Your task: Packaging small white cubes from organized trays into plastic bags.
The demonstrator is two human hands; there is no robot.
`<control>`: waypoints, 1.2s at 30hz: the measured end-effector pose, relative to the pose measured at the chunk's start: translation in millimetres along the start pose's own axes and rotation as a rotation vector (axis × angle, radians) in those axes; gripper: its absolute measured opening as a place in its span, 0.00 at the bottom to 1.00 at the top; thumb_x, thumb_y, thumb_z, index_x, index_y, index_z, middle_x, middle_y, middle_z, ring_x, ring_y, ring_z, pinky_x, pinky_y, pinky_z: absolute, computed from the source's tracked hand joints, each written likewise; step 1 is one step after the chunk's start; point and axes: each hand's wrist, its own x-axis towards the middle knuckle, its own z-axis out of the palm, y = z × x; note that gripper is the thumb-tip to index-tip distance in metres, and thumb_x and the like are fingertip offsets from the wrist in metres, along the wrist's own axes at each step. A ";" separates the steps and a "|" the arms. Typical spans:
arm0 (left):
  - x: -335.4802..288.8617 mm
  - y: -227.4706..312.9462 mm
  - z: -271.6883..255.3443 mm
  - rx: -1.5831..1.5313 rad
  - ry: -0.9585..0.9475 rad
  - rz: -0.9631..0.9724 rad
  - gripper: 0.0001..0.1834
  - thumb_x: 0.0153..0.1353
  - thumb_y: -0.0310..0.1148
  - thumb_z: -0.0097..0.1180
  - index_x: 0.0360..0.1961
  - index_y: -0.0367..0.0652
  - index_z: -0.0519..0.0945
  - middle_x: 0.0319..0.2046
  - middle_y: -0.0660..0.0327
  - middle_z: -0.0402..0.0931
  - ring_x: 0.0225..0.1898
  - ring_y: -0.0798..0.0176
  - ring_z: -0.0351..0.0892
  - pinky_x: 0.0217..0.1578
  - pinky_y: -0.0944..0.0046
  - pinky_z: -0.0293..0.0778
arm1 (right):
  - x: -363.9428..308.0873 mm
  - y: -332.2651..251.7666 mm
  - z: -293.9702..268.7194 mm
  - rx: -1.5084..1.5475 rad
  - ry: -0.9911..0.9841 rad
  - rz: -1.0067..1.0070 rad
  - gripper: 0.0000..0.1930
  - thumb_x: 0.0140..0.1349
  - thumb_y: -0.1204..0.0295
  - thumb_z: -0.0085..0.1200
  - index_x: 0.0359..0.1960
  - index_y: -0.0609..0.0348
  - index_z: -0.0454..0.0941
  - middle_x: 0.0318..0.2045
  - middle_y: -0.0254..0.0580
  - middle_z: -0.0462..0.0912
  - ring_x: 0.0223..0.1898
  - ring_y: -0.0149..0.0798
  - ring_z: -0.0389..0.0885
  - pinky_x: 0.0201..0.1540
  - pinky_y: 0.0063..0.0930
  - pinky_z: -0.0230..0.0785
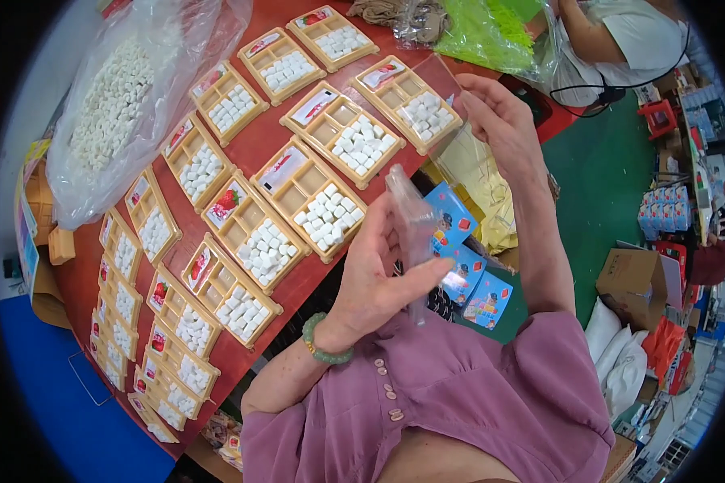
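My left hand (370, 282) is closed around a stack of clear plastic covers (413, 225), held in front of my chest. At the table's right edge, my right hand (499, 117) pinches one thin clear plastic cover (441, 76), which lies partly over the nearest beige tray (383, 95). That compartmented tray holds white cubes (427, 115) in its large section and a small printed packet (383, 76) in another. Beside it, another tray (298, 130) with the same kind of cubes sits closer to my left hand.
Several more filled trays (235, 224) stand in rows across the red table (306, 299). A large clear bag of white pieces (117, 97) lies at the far left. Blue printed cards (487, 300) are below the table edge. Another person's arm (592, 36) shows at the upper right.
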 end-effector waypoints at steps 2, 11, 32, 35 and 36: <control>-3.0 3.0 -0.6 0.114 -0.019 0.002 0.42 0.49 0.29 0.67 0.62 0.37 0.55 0.49 0.60 0.68 0.50 0.68 0.71 0.51 0.66 0.68 | 15.1 6.0 3.4 -0.049 -0.024 -0.030 0.16 0.64 0.72 0.52 0.51 0.65 0.73 0.31 0.29 0.78 0.24 0.16 0.63 0.24 0.10 0.53; -8.5 -0.4 -15.2 0.159 -0.049 -0.078 0.45 0.47 0.28 0.67 0.64 0.37 0.54 0.49 0.61 0.67 0.47 0.69 0.70 0.49 0.67 0.66 | 50.7 23.2 13.7 -0.327 -0.060 -0.085 0.13 0.63 0.71 0.51 0.47 0.66 0.75 0.30 0.27 0.78 0.27 0.17 0.67 0.29 0.11 0.60; -14.0 -15.2 -27.6 0.165 -0.100 -0.052 0.49 0.46 0.35 0.70 0.64 0.35 0.54 0.44 0.62 0.66 0.44 0.69 0.68 0.44 0.71 0.68 | 55.7 38.2 23.5 -0.753 0.095 -0.258 0.14 0.63 0.70 0.52 0.46 0.68 0.76 0.32 0.40 0.82 0.31 0.26 0.76 0.35 0.20 0.69; -15.2 -15.3 -29.8 0.168 -0.092 -0.051 0.49 0.46 0.35 0.70 0.64 0.35 0.54 0.44 0.62 0.66 0.43 0.70 0.67 0.43 0.71 0.68 | 54.1 38.6 26.7 -0.786 0.104 -0.314 0.14 0.63 0.71 0.52 0.46 0.67 0.76 0.32 0.40 0.82 0.31 0.26 0.77 0.34 0.20 0.69; -14.7 -15.0 -30.1 0.177 -0.085 -0.055 0.49 0.46 0.35 0.70 0.64 0.35 0.54 0.43 0.62 0.65 0.42 0.70 0.68 0.42 0.71 0.68 | 54.0 39.2 26.6 -0.805 0.107 -0.359 0.13 0.63 0.71 0.52 0.46 0.66 0.76 0.31 0.40 0.82 0.31 0.26 0.76 0.34 0.20 0.69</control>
